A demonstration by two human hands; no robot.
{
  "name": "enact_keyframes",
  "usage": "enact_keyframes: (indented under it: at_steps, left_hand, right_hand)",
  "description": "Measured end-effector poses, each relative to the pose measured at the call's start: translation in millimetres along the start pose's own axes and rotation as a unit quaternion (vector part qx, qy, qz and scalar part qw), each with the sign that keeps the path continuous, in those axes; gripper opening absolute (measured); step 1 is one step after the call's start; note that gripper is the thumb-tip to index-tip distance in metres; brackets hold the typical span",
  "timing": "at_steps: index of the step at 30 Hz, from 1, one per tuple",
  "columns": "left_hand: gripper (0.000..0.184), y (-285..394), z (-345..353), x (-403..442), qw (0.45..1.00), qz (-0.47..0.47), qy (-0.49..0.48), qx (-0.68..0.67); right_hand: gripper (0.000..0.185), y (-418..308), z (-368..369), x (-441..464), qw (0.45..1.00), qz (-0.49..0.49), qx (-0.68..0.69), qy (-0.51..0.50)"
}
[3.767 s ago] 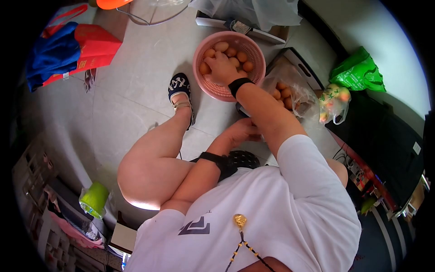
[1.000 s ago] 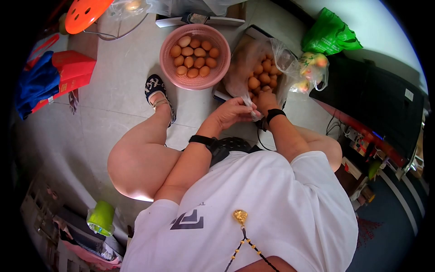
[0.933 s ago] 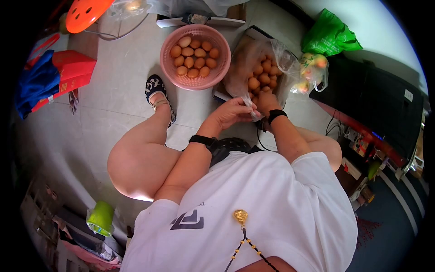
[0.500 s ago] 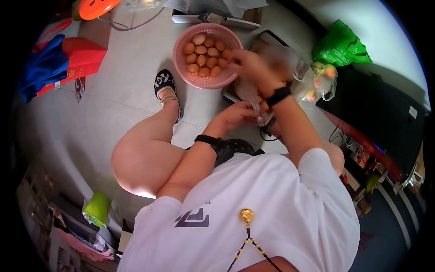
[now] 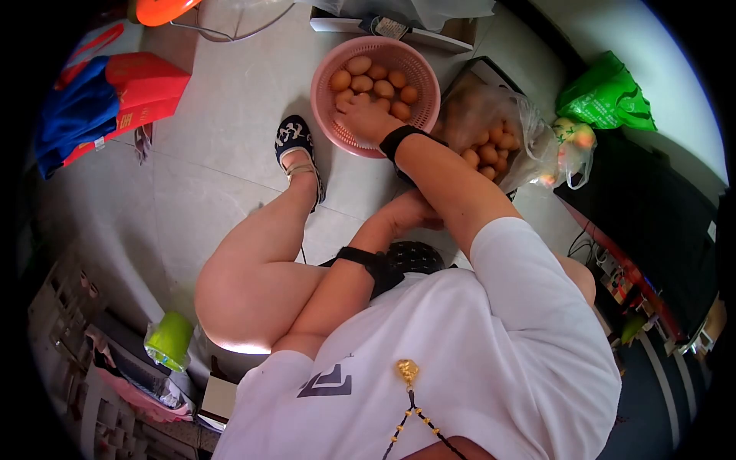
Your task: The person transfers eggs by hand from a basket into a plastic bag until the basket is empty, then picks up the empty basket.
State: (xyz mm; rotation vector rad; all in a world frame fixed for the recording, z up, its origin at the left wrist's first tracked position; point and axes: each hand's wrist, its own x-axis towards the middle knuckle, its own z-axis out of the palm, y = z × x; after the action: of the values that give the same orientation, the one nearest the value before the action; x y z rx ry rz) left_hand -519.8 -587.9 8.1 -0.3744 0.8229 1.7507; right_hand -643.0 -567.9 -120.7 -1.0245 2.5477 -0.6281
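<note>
My right hand (image 5: 366,120) is down inside the pink perforated basket (image 5: 323,115), palm down, its fingers curled around an egg among the other brown eggs (image 5: 361,83). The fingertips and part of that egg are hidden from me. My left hand (image 5: 414,208) lies below the basket, near my lap, and passes behind my right forearm, so its fingers are mostly covered. A clear plastic bag (image 5: 529,123) holding several brown eggs (image 5: 488,155) stands open to the right of the basket, partly behind my right arm.
A dark-edged box (image 5: 491,70) is beside the bag. A green bag (image 5: 607,96) and a bag of fruit (image 5: 576,142) lie farther right, near a black screen (image 5: 644,199). A red bag (image 5: 149,88) stands left. A white box (image 5: 399,34) sits beyond the basket.
My right hand has moved left from the basket's right rim into the basket. My left hand, earlier gripping the plastic bag's edge, is now mostly hidden behind the right forearm. The view has shifted slightly.
</note>
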Motion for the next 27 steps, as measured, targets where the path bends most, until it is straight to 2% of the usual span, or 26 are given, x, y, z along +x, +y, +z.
enact_keyframes:
  at_steps: [3, 4, 5, 6, 8, 12, 14, 16, 18, 21, 23, 25, 27]
  left_hand:
    - [0.047, 6.9, 2.0, -2.9, 1.000, -0.009, 0.009, 0.021]
    - [0.047, 7.5, 0.3, -2.5, 1.000, -0.010, 0.009, 0.023]
    - [0.055, 7.2, -2.3, -1.6, 1.000, -0.014, -0.010, 0.006]
    - [0.064, 6.2, -4.8, -0.4, 0.999, -0.018, -0.029, -0.011]
    - [0.065, 1.0, -8.9, 2.1, 0.999, -0.017, -0.038, -0.015]
    - [0.067, -3.4, -9.4, 4.0, 0.999, -0.002, -0.044, -0.003]
    - [0.067, 0.7, -5.5, 2.3, 1.000, -0.006, -0.030, -0.003]
    - [0.067, 3.2, -3.4, 1.0, 1.000, -0.007, -0.015, -0.002]
    - [0.055, 1.8, -0.5, -1.8, 1.000, 0.020, 0.018, 0.016]
    - [0.056, 3.8, 1.0, -1.6, 0.994, 0.062, 0.023, 0.088]
    - [0.056, 2.7, 2.0, -3.2, 0.993, 0.069, 0.026, 0.092]
    - [0.056, 1.5, -1.5, -2.4, 0.995, 0.066, 0.028, 0.075]
    - [0.053, -4.8, -3.3, 0.6, 0.999, 0.016, 0.013, 0.037]
  right_hand:
    - [0.031, 0.7, -0.6, -1.1, 0.996, 0.012, -0.077, -0.041]
    - [0.029, 2.5, -3.4, -4.1, 0.987, -0.023, -0.145, -0.071]
    - [0.027, 3.6, -6.0, -6.3, 0.971, -0.056, -0.212, -0.101]
    - [0.027, 3.6, -7.6, -7.3, 0.971, -0.054, -0.211, -0.099]
    - [0.024, 3.2, -7.5, -9.7, 0.961, -0.104, -0.241, -0.085]
    - [0.026, -2.5, 0.7, -8.8, 0.970, -0.061, -0.204, -0.120]
    - [0.031, -14.2, 1.5, -13.5, 0.980, 0.090, -0.160, -0.079]
    - [0.032, -16.5, -8.1, -14.0, 0.980, 0.098, -0.148, -0.088]
    - [0.034, -18.4, -12.4, -16.9, 0.981, 0.107, -0.134, -0.096]
    - [0.035, -13.2, -7.9, -18.5, 0.990, 0.107, -0.086, -0.008]
    - [0.034, -6.5, -5.3, -15.2, 0.989, 0.093, -0.069, -0.087]
    - [0.032, 1.1, 0.0, -15.2, 0.991, 0.055, -0.083, -0.090]
    - [0.030, 4.8, 1.7, -15.8, 0.990, 0.017, -0.097, -0.097]
